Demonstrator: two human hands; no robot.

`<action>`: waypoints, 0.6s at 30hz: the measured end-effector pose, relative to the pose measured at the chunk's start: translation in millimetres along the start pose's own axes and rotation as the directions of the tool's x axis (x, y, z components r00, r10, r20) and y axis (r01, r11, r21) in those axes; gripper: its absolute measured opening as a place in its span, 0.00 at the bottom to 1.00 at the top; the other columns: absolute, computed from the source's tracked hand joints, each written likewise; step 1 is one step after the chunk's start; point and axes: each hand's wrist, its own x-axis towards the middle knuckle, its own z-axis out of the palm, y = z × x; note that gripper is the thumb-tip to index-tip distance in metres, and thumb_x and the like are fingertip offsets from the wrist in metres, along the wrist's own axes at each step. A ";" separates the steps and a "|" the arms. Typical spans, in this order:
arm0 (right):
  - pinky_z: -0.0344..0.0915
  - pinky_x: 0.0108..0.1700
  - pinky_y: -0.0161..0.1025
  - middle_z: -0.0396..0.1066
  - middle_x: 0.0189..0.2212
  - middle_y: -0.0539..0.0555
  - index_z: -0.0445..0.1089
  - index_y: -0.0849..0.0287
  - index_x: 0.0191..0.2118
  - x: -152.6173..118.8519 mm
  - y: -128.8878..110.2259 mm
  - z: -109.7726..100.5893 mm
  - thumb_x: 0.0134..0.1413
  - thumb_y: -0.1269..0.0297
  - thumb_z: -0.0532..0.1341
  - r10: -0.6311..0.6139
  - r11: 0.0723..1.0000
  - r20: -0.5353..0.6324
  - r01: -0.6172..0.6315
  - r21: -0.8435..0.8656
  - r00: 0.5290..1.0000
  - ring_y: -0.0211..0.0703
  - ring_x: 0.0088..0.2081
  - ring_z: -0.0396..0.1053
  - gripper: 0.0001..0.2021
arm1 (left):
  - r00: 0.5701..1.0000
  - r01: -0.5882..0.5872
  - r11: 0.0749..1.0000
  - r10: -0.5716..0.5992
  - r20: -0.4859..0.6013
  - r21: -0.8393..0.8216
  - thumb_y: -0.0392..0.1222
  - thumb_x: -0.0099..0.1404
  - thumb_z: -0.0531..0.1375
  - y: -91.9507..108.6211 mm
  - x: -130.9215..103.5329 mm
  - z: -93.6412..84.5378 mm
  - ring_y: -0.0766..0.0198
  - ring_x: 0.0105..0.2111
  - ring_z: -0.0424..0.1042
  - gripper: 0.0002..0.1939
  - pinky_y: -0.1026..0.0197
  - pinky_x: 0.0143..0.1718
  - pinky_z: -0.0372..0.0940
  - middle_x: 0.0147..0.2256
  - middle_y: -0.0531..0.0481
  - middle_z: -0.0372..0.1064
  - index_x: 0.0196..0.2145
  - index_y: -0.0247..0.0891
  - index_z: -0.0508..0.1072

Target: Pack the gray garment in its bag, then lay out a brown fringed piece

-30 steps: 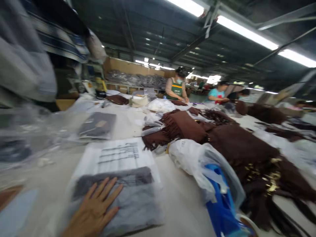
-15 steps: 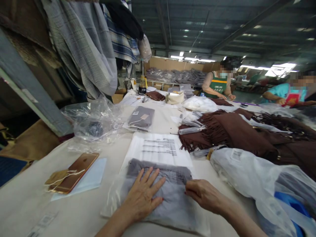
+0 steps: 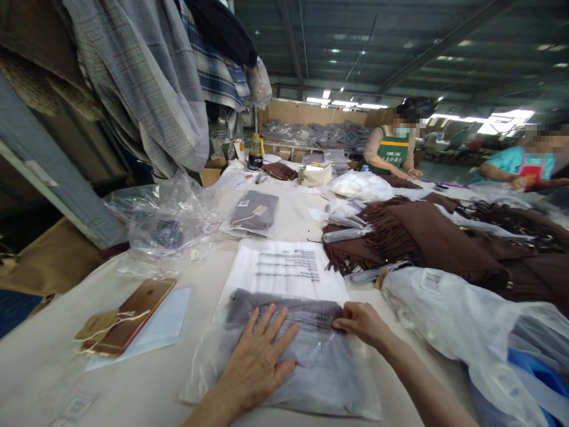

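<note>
Pressing flat, the left hand (image 3: 260, 362) spreads its fingers over the bagged grey garment (image 3: 293, 356) on the tabletop (image 3: 133, 385), pinning it so nothing slides, while the right hand (image 3: 362, 323) pinches the bag's far edge beside the printed flap (image 3: 284, 270).

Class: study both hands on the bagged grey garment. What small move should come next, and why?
Probably fold the printed flap down over the bagged grey garment. The left hand lies flat on it, the right hand pinches the bag at the garment's top edge, and the flap lies open.
</note>
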 end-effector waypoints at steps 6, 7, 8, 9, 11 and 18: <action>0.61 0.47 0.39 0.73 0.40 0.57 0.68 0.58 0.44 -67.4 -13.0 46.4 0.61 0.58 0.48 -0.210 0.977 -0.457 0.165 -0.137 0.864 0.43 0.44 0.69 0.15 | 0.999 0.011 0.999 -0.010 0.036 -0.039 0.53 0.63 0.56 2.4 2.5 -0.6 0.45 0.61 0.49 0.34 0.36 0.55 0.54 0.63 0.46 0.47 0.62 0.52 0.45; 0.59 0.49 0.40 0.72 0.44 0.57 0.65 0.58 0.49 -75.6 -20.4 58.9 0.61 0.58 0.49 -0.370 0.926 -0.514 0.262 -0.272 0.774 0.44 0.47 0.67 0.17 | 0.999 0.012 0.999 -0.011 0.041 -0.039 0.53 0.63 0.56 2.7 3.2 -1.3 0.45 0.61 0.49 0.34 0.36 0.56 0.54 0.63 0.46 0.46 0.62 0.52 0.45; 0.57 0.51 0.42 0.71 0.47 0.58 0.61 0.60 0.55 -81.3 -27.8 70.7 0.60 0.56 0.50 -0.478 0.870 -0.533 0.293 -0.396 0.698 0.47 0.49 0.66 0.21 | 0.999 0.012 0.999 -0.010 0.045 -0.037 0.54 0.64 0.55 2.2 3.3 -2.2 0.45 0.61 0.48 0.33 0.36 0.56 0.54 0.63 0.46 0.46 0.62 0.52 0.45; 0.55 0.52 0.45 0.70 0.48 0.60 0.55 0.63 0.59 -84.6 -34.4 81.0 0.60 0.54 0.49 -0.547 0.822 -0.540 0.289 -0.491 0.640 0.49 0.50 0.66 0.26 | 0.999 0.004 0.999 -0.002 0.050 -0.035 0.54 0.64 0.54 0.4 2.4 -3.6 0.46 0.61 0.48 0.33 0.37 0.56 0.54 0.63 0.46 0.46 0.62 0.52 0.44; 0.52 0.51 0.49 0.70 0.48 0.62 0.43 0.67 0.64 -85.7 -42.7 95.1 0.61 0.53 0.46 -0.583 0.777 -0.534 0.228 -0.586 0.613 0.53 0.49 0.67 0.31 | 0.997 -0.030 0.999 0.032 0.074 -0.032 0.55 0.65 0.53 -8.2 -3.6 -6.8 0.47 0.61 0.49 0.32 0.38 0.56 0.54 0.63 0.47 0.47 0.62 0.52 0.44; 0.58 0.49 0.49 0.68 0.51 0.61 0.36 0.68 0.65 -78.9 -43.1 96.2 0.61 0.54 0.45 -0.558 0.772 -0.508 0.186 -0.608 0.656 0.51 0.50 0.68 0.33 | 0.971 0.236 0.971 -0.237 0.031 0.029 0.48 0.70 0.44 -68.9 -55.5 5.0 0.54 0.59 0.56 0.24 0.43 0.54 0.59 0.61 0.46 0.51 0.62 0.51 0.46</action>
